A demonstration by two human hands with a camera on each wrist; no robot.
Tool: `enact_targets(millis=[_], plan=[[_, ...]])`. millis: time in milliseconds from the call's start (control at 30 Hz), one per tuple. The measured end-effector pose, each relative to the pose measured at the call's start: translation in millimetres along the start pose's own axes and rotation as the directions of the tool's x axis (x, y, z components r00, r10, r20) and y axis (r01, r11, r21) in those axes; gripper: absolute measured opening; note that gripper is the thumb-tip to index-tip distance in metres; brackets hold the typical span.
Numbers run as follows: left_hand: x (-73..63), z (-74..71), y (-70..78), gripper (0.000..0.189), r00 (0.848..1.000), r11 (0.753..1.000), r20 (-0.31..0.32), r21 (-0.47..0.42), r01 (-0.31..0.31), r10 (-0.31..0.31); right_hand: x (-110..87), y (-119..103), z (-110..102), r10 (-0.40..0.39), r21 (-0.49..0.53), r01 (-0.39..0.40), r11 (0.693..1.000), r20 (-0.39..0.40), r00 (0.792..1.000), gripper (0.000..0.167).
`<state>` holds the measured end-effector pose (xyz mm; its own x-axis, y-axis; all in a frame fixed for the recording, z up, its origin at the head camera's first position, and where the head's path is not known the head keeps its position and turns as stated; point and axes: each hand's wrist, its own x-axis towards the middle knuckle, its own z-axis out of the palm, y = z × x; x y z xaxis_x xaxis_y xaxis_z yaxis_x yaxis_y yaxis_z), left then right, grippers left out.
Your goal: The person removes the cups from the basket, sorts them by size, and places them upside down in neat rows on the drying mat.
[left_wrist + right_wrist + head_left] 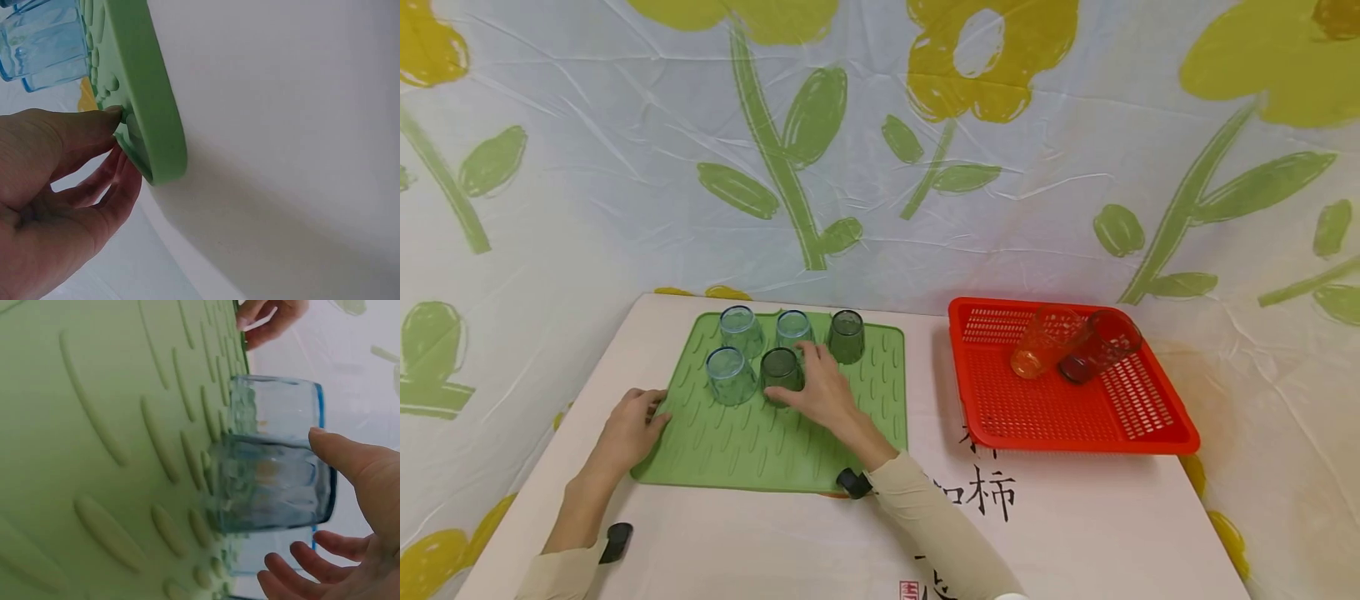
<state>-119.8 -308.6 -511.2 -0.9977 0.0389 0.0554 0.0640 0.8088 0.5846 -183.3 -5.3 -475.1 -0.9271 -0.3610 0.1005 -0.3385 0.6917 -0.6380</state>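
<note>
On the green drying mat [722, 450] several glass tumblers stand in two rows. A smoky grey tumbler [782, 372] is at the right of the front row, beside a blue-tinted tumbler [731, 377]. My right hand [823, 390] is spread around the grey tumbler. In the right wrist view the thumb is right at the rim of that grey glass [275, 484], while the other fingers are loosely bent and apart from it. My left hand [628, 429] pinches the mat's left edge, with the thumb on top of the green rim [156, 112] in the left wrist view.
Behind stand two blue-tinted tumblers, one at the left [742, 332] and one in the middle [793, 330], plus a dark grey tumbler [847, 337]. A red plastic basket [1022, 417] at the right holds an upended-looking clear glass [1045, 342] and a darker glass [1101, 343], both leaning.
</note>
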Motion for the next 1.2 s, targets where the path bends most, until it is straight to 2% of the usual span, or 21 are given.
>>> enact_targets(millis=[333,567,800,1200], plan=[[-0.3,0.5,-1.4,0.039,1.0,1.0,-0.012,0.0,-0.021,0.021,-7.5,1.1,-32.1,-0.035,-0.061,0.035,0.998,-0.007,0.999,0.071],[-0.7,1.2,-0.7,0.038,1.0,1.0,-0.018,0.002,-0.023,0.023,-13.4,3.6,-58.5,-0.091,-0.106,0.089,0.99,-0.015,0.996,0.062],[-1.7,0.3,1.4,0.038,1.0,1.0,-0.011,0.011,-0.016,0.016,-17.6,8.5,-85.7,-0.073,-0.092,0.073,0.993,-0.003,0.997,0.053],[-2.6,3.1,-1.0,0.036,0.997,0.998,-0.053,0.031,-0.047,0.048,-17.2,24.1,-124.6,-0.108,-0.203,0.091,0.975,-0.074,0.991,0.04]])
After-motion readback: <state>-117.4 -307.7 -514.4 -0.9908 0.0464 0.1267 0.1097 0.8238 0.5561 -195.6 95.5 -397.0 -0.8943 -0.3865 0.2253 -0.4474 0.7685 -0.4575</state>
